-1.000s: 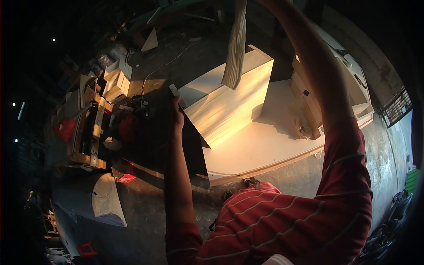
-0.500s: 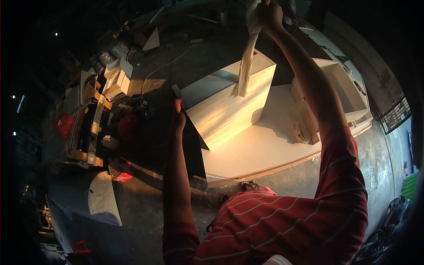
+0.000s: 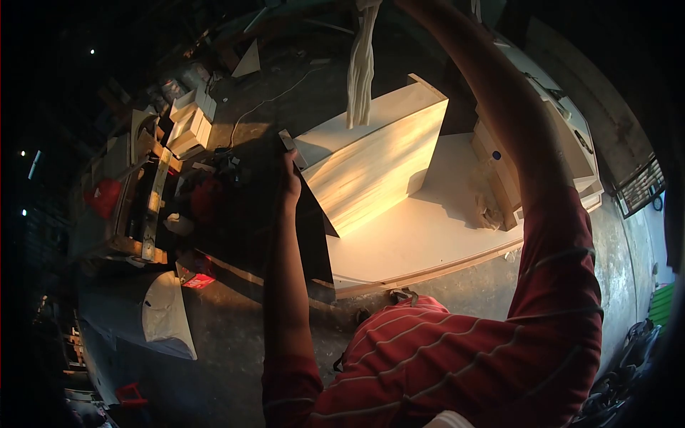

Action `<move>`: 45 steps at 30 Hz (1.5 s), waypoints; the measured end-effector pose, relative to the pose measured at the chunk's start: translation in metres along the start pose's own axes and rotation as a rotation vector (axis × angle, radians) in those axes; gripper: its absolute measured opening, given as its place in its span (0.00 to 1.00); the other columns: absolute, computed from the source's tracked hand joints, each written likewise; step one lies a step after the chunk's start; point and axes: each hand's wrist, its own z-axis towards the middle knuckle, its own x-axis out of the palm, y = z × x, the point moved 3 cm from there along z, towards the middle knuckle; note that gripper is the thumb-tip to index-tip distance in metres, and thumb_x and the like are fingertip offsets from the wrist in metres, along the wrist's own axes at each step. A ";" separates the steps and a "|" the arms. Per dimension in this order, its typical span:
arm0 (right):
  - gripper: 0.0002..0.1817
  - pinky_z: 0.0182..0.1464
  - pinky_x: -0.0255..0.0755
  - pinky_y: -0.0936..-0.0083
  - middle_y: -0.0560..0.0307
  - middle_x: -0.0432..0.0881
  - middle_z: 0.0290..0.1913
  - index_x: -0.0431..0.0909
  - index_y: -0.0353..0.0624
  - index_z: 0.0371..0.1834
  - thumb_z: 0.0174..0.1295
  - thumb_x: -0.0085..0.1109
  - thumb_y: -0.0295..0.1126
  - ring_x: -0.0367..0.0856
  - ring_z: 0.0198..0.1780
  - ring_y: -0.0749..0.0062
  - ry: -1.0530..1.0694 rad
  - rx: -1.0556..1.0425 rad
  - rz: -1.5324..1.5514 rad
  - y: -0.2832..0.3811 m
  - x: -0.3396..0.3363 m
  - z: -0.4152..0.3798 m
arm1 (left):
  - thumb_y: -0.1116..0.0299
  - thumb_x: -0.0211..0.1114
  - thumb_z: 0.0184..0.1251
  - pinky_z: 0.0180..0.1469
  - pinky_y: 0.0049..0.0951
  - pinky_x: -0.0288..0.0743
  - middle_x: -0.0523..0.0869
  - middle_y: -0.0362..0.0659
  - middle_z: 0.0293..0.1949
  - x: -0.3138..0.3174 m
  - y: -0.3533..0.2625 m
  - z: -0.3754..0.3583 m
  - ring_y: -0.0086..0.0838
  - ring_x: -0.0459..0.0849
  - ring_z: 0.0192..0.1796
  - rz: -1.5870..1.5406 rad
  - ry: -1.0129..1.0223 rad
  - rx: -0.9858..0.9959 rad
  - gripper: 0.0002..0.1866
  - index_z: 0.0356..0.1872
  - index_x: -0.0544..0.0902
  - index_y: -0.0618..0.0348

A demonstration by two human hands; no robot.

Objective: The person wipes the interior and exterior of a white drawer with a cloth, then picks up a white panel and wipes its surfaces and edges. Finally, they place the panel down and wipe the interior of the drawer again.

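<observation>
My left hand (image 3: 290, 182) is closed round the left end of a shallow wooden box (image 3: 378, 164), which looks like a drawer. The box stands tilted on a white panel (image 3: 399, 250), its pale wood side lit by the sun. A strip of whitish cloth (image 3: 362, 75) hangs from the top edge of the view, above the box's far edge. My right forearm (image 3: 492, 78) reaches up and out of the picture near the cloth's upper end, so the right hand itself is hidden.
Another wooden box (image 3: 499, 171) and a crumpled cloth-like scrap (image 3: 489, 212) sit on the panel's right side. Wooden pieces (image 3: 191, 128), a timber frame (image 3: 153, 207) and a red carton (image 3: 194, 269) are at left. A cable (image 3: 260, 107) crosses the floor.
My right hand has gone up out of view, and the cloth has swung left and off the box's lit side. My left hand keeps hold of the box, which has shifted only slightly.
</observation>
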 end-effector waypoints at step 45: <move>0.31 0.70 0.31 0.38 0.66 0.51 0.75 0.61 0.68 0.69 0.63 0.40 0.60 0.35 0.77 0.56 0.963 -0.092 -0.845 -0.282 -0.083 -0.112 | 0.74 0.59 0.65 0.45 0.24 0.75 0.86 0.40 0.40 0.010 -0.102 -0.042 0.28 0.84 0.40 1.073 -0.245 0.894 0.11 0.47 0.79 0.50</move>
